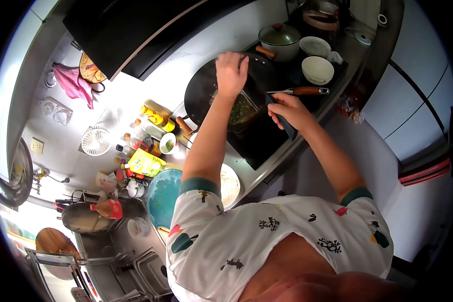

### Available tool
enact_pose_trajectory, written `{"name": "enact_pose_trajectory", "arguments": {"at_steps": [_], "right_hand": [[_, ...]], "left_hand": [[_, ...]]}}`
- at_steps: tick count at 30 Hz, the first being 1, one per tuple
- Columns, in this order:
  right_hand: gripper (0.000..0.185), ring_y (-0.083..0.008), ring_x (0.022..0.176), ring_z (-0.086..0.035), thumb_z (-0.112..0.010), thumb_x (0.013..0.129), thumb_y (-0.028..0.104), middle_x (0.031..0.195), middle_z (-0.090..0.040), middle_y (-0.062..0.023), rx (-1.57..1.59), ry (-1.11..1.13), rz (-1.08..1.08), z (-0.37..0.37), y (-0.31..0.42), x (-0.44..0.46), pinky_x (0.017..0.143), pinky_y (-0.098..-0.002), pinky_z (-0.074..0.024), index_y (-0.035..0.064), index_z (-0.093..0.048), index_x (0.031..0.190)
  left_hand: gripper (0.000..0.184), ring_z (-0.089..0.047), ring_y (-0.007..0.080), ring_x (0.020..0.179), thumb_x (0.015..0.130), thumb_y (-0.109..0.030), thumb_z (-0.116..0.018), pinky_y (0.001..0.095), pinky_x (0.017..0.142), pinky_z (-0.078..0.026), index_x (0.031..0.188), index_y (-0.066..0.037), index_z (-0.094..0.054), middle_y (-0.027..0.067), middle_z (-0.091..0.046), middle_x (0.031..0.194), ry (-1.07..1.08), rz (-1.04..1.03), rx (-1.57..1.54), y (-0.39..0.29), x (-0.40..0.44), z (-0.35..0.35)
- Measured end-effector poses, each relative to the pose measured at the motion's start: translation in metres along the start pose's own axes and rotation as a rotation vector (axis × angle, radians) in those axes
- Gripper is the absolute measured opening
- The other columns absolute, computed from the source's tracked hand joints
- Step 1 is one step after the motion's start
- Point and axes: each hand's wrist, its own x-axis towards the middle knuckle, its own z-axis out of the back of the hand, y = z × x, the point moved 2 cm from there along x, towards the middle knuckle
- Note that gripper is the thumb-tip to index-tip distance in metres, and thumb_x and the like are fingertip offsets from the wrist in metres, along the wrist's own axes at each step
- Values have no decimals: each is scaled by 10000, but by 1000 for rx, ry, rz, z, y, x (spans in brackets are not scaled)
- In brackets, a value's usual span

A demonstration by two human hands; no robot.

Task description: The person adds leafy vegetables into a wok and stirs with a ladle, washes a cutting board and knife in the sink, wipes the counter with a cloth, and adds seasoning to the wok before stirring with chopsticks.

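Observation:
My left hand (231,73) is over the far part of a dark wok (199,93). Its fingers bend away from me with the tips hidden, and the thumb stands apart. At the wok's near right side, my right hand (289,113) is closed around a long, flat, dark blue-green object (288,127) whose kind I cannot make out. Just beyond that hand, a utensil with a wooden handle (309,90) points right, its metal shaft leading toward the wok. Green pieces of food (240,110) lie in brownish liquid inside the wok.
A lidded pot (279,40) and two white bowls, one a cream bowl (317,70), are behind and right of the wok. To the left stand a yellow bottle (157,118), a small bowl with greens (168,144), a yellow pouch (145,162) and a teal basin (161,194).

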Motion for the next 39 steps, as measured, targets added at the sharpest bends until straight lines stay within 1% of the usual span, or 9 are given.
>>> {"name": "enact_pose_trajectory", "arguments": {"at_steps": [4, 9, 12, 13, 14, 19, 26, 30, 39], "right_hand": [[177, -92, 600, -551, -575, 887, 106, 773, -579, -45, 20, -2, 7, -2, 5, -22, 472, -241, -447, -9, -563, 1022], [251, -79, 550, -507, -566, 898, 98, 726, -559, -32, -112, -159, 127, 14, 0, -40, 468, -228, -412, -1, -541, 1127], [261, -58, 565, -489, -579, 917, 136, 735, -561, -10, -193, -323, 278, 15, -10, -44, 504, -208, -400, 25, -543, 1152], [249, -52, 616, -500, -559, 935, 129, 775, -570, -10, -211, -331, 279, 16, -17, -42, 538, -208, -408, 29, -545, 1163], [247, -53, 656, -509, -548, 946, 121, 825, -575, -15, -184, -328, 342, 7, -21, -42, 562, -216, -416, 21, -540, 1172], [250, -75, 696, -502, -508, 963, 85, 927, -588, -44, -239, -227, 424, -52, -35, -45, 635, -233, -437, -10, -507, 1194], [313, -81, 706, -505, -499, 934, 39, 943, -583, -51, -247, 239, 217, -178, -140, -44, 632, -212, -437, -6, -507, 1244], [288, -83, 637, -528, -514, 917, 74, 827, -586, -21, -94, 448, -356, -274, -231, -28, 533, -221, -430, -11, -540, 1191], [343, -134, 627, -603, -504, 925, 130, 865, -658, -107, -423, 147, -343, -374, -370, 13, 535, -272, -484, -6, -533, 1239]], "left_hand": [[158, -547, 345, 873, 833, -181, -588, 425, 747, -449, 742, -61, -637, 120, -622, 878, 97, 325, -2, 75, -39, -33], [166, -655, 323, 785, 790, -213, -579, 444, 708, -514, 804, -106, -705, 107, -685, 808, 467, 287, 471, 82, -37, -11], [137, -640, 361, 714, 801, -160, -601, 432, 636, -516, 809, -50, -683, 194, -654, 794, -4, 601, -424, 46, -31, 12], [117, -653, 337, 749, 787, -152, -604, 412, 635, -517, 793, -67, -684, 155, -673, 772, -147, 565, -37, 62, -57, -12], [71, -642, 330, 751, 762, -149, -619, 401, 669, -513, 750, -91, -659, 121, -666, 744, 483, 397, 360, 59, -80, -5], [70, -582, 321, 746, 725, -26, -657, 417, 666, -469, 767, -75, -629, 115, -627, 769, -238, 236, 111, 17, -94, 98], [78, -625, 336, 795, 791, -92, -645, 411, 723, -506, 842, -36, -665, 164, -648, 835, -168, 961, 604, 67, -362, 316], [197, -587, 359, 948, 803, -103, -640, 428, 839, -477, 972, -3, -646, 172, -636, 991, -14, 1324, 797, 49, -512, 397], [450, -369, 347, 1330, 894, -168, -543, 514, 1095, -267, 1305, 5, -481, 175, -450, 1395, 277, 1166, 733, 51, -568, 407]]}}
